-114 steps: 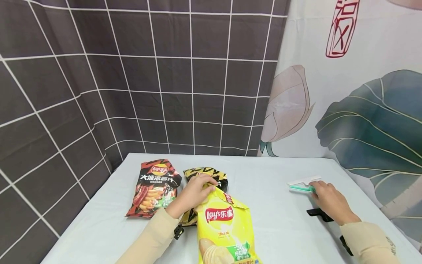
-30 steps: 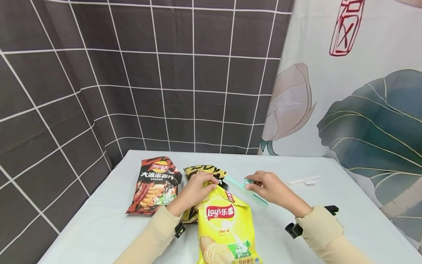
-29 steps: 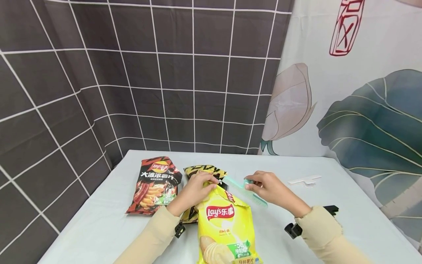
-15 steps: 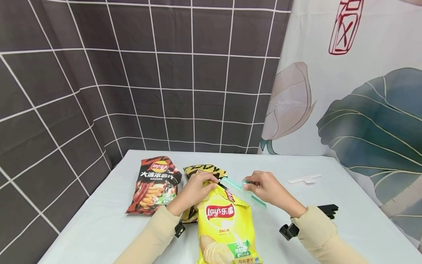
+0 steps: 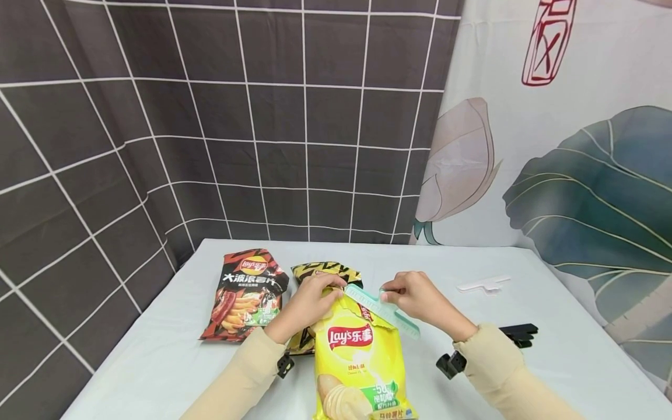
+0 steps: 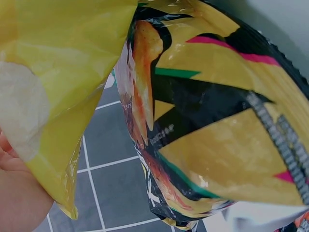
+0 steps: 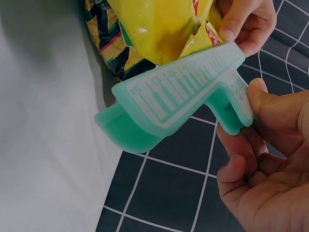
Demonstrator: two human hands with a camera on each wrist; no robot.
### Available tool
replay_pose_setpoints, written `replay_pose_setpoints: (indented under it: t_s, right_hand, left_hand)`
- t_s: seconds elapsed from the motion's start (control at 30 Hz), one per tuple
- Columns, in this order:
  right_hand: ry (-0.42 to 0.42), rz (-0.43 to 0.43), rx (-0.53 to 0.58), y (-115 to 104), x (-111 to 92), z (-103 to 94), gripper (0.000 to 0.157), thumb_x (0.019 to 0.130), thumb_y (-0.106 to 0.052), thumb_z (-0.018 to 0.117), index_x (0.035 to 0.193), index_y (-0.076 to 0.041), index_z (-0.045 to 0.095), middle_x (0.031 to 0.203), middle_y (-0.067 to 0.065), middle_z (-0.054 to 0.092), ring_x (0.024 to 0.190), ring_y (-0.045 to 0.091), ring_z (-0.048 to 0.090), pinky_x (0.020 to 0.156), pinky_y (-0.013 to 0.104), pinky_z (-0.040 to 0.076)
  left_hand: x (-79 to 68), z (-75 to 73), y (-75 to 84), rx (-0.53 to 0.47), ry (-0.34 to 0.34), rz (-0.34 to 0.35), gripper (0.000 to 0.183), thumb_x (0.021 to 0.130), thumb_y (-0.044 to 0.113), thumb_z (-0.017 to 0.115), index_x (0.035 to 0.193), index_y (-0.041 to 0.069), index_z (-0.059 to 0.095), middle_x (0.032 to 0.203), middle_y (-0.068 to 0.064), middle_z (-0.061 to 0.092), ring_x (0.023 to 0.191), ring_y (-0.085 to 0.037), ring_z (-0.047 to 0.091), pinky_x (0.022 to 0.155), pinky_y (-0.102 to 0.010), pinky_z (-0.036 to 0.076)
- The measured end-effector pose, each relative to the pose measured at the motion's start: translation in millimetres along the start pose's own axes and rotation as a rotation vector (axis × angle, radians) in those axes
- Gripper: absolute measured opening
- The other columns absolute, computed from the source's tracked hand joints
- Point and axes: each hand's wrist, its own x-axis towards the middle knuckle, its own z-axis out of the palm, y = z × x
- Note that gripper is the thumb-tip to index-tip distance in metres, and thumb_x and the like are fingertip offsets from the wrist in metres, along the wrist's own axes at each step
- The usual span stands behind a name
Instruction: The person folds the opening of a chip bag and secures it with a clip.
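Observation:
My left hand [image 5: 311,303] pinches the folded top corner of a yellow Lay's chip bag [image 5: 362,361], which stands upright at the front. Between thumb and fingers, my right hand [image 5: 420,300] holds the tab of a mint-green bag clip [image 5: 383,307]. The clip's long bar slants across the bag's folded top, its far end right at my left fingertips. In the right wrist view, the clip's two bars [image 7: 178,89] stand apart at the end nearer the camera, and the bag's fold lies close behind. Behind the yellow bag, a black-and-gold chip bag [image 6: 217,111] is partly hidden.
A red-and-black chip bag [image 5: 245,296] leans at the left on the white table [image 5: 436,262]. A white clip [image 5: 484,284] lies at the right, and a black strap [image 5: 520,333] shows beside the right sleeve. Dark grid cloth [image 5: 273,116] hangs behind.
My right hand has picked up the green clip from beside the white one and carried it left to the yellow bag's top, still edging closer. The left hand keeps its grip.

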Motion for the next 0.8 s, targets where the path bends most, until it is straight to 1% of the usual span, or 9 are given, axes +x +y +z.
replay_pose_setpoints:
  t_s: [0.1,0.23,0.43,0.6,0.8]
  right_hand:
    - [-0.014,0.000,0.007,-1,1,1.6,0.017,0.085,-0.003,0.070,0.098,0.006,0.074,0.075,0.004,0.066,0.064,0.009,0.053,0.057,0.020,0.046]
    - [-0.025,-0.009,0.006,-2,2,3.2,0.017,0.085,-0.004,0.069,0.098,0.006,0.074,0.073,0.003,0.064,0.064,0.008,0.053,0.057,0.020,0.046]
    - [-0.037,-0.009,0.010,-3,3,4.5,0.017,0.085,-0.004,0.069,0.098,0.006,0.074,0.076,0.004,0.066,0.067,0.008,0.054,0.058,0.020,0.048]
    - [-0.047,-0.005,0.014,-3,5,6.9,0.018,0.085,-0.005,0.069,0.099,0.006,0.074,0.076,0.004,0.066,0.066,0.009,0.054,0.058,0.020,0.047]
    - [-0.046,0.011,0.023,-5,7,10.8,0.017,0.085,-0.005,0.070,0.098,0.006,0.074,0.076,0.005,0.066,0.065,0.009,0.053,0.056,0.020,0.046]
  left_hand:
    - [0.1,-0.1,-0.3,-0.007,-0.001,0.010,0.022,0.094,0.011,0.060,0.112,0.003,0.068,0.121,-0.013,0.066,0.118,-0.029,0.057,0.102,-0.047,0.044]
    - [-0.1,-0.3,-0.2,-0.001,0.004,0.022,0.021,0.094,0.010,0.059,0.111,0.002,0.069,0.120,-0.014,0.066,0.116,-0.029,0.057,0.101,-0.047,0.045]
    - [-0.8,-0.4,-0.8,0.018,0.011,0.022,0.019,0.095,0.010,0.058,0.110,0.006,0.069,0.119,-0.013,0.066,0.116,-0.028,0.058,0.100,-0.046,0.045]
    - [-0.6,-0.6,-1.1,0.022,0.013,0.020,0.020,0.097,0.009,0.055,0.111,0.005,0.069,0.118,-0.010,0.066,0.116,-0.028,0.057,0.100,-0.045,0.046]
    - [0.3,-0.2,-2.8,0.022,0.017,0.010,0.022,0.098,0.011,0.053,0.112,0.007,0.069,0.117,-0.007,0.066,0.117,-0.026,0.057,0.101,-0.044,0.046]
